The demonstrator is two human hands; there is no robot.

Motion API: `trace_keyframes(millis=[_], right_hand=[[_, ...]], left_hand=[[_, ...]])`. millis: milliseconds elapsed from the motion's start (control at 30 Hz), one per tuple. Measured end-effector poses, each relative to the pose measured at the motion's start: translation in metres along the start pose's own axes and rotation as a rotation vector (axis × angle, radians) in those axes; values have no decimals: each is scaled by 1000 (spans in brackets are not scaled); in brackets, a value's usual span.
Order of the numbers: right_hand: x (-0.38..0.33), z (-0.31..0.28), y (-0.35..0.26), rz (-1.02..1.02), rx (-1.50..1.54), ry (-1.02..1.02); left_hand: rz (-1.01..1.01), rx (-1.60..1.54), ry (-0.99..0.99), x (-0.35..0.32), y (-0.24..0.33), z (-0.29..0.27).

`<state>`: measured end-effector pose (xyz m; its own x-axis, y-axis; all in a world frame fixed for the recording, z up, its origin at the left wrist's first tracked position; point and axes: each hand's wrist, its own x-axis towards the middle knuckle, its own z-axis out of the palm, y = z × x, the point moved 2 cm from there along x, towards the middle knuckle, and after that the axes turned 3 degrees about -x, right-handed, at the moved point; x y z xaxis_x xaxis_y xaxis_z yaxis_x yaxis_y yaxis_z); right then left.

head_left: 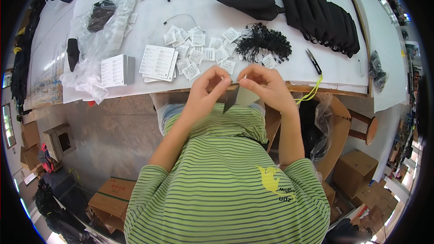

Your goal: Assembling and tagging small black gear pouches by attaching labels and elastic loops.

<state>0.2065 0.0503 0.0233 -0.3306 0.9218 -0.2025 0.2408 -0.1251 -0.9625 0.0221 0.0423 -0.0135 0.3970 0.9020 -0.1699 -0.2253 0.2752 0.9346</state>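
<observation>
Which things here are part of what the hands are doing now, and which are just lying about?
In use: left hand, right hand, grey card tag, white paper tags, black string loops.

Lying about: scissors, black bags, plastic bag, cardboard boxes.

A flat grey-green card tag [243, 97], stiff and roughly rectangular, hangs tilted with one dark corner pointing down. It sits just off the near edge of the white table, above the green striped shirt. Its upper edge is pinched at both ends by fingertips.
</observation>
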Motion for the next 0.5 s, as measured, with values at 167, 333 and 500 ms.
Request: trace_keyframes(millis=[167,333,500], right_hand=[[17,-26,-30,-47,-197,28],[34,-62,-42,-132,50,139],[41,-87,-46,-263,498,356]], left_hand=[[202,65,-68,51,33,4],[16,-193,-276,107,47,22],[-112,-112,-315,128,9,34]])
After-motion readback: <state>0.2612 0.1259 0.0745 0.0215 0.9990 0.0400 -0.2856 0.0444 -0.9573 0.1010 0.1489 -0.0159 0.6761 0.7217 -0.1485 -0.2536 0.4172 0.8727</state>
